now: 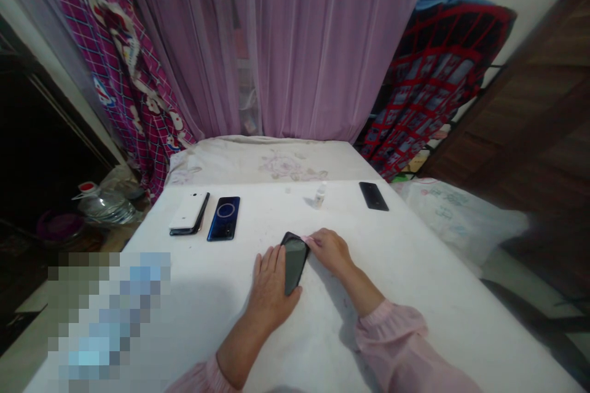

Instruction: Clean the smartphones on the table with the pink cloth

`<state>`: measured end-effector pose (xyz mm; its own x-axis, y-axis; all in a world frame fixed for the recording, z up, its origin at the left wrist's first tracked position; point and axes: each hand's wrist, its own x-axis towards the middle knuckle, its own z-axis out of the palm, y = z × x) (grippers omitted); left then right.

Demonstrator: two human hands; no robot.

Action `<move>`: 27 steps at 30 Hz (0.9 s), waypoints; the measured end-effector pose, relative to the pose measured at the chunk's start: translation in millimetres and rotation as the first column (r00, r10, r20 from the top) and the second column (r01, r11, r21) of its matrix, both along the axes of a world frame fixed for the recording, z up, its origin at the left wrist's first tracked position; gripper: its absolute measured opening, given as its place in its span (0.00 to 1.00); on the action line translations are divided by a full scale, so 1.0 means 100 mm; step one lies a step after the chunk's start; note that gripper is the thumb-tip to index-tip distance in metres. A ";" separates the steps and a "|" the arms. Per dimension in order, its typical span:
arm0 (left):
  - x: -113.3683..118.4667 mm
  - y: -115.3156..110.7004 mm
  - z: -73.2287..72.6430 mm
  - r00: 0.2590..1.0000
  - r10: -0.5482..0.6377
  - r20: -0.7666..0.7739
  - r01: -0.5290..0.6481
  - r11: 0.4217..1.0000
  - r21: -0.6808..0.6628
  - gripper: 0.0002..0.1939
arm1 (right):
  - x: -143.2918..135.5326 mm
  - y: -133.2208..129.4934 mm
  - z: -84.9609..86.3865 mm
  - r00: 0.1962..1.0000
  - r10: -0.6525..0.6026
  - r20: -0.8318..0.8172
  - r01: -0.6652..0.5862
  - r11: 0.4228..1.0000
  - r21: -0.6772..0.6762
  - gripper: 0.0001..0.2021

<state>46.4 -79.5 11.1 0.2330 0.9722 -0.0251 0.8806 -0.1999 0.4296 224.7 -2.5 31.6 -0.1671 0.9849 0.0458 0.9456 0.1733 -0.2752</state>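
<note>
Dark phone [295, 263] flat on the surface [401, 276]

The left hand [271, 287] is spread over the phone's left side; the right hand [332, 252] pinches a small pink piece [306, 239] at its far right corner. Beyond the right hand is a small bottle [319, 197]; beyond and left of the left hand, a blue phone [224, 221]

smooth glossy phone [295, 264], matt tablecloth [405, 295], sheer cloth curtain [318, 43]
</note>
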 end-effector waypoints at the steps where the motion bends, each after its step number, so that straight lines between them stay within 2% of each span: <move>1: 0.00 0.00 0.01 1.000 -0.003 -0.001 0.003 1.000 0.003 0.43 | -0.05 0.03 0.01 1.000 0.006 0.018 -0.006 1.000 -0.007 0.18; 7: 0.00 0.00 0.03 0.999 -0.006 -0.039 0.006 1.000 -0.001 0.44 | -0.48 0.25 0.07 0.998 0.041 0.051 -0.039 0.998 -0.044 0.20; 10: 0.00 0.00 0.04 0.998 -0.008 -0.062 0.008 1.000 -0.004 0.43 | -0.53 0.29 0.08 0.998 0.055 0.007 -0.055 0.997 -0.054 0.21; 12: -0.01 0.01 0.05 0.997 -0.016 -0.076 0.016 1.000 -0.007 0.44 | -0.45 0.28 0.07 0.998 0.046 -0.041 -0.049 0.996 -0.071 0.22; 15: -0.09 0.08 0.11 0.991 -0.079 -0.106 0.077 0.997 -0.021 0.42 | -0.18 0.22 0.03 0.992 -0.024 -0.120 0.013 0.995 -0.098 0.20; 19: -0.29 0.31 0.27 0.945 -0.283 -0.165 0.275 0.959 -0.075 0.37 | 0.23 0.11 -0.04 0.955 -0.150 -0.257 0.124 0.986 -0.112 0.18; 21: -0.38 0.44 0.35 0.911 -0.352 -0.214 0.341 0.936 -0.090 0.34 | 0.36 0.06 -0.06 0.934 -0.174 -0.313 0.148 0.983 -0.104 0.19; 23: -0.44 0.55 0.41 0.904 -0.325 -0.276 0.322 0.945 -0.060 0.32 | 0.42 0.03 -0.08 0.917 -0.171 -0.361 0.150 0.985 -0.085 0.20; 25: -0.42 0.59 0.42 0.928 -0.205 -0.312 0.212 0.977 -0.014 0.29 | 0.43 0.01 -0.11 0.899 -0.167 -0.405 0.160 0.986 -0.051 0.21; 27: -0.35 0.58 0.37 0.948 -0.055 -0.313 0.069 0.997 0.035 0.25 | 0.41 -0.01 -0.14 0.881 -0.172 -0.441 0.184 0.983 -0.015 0.21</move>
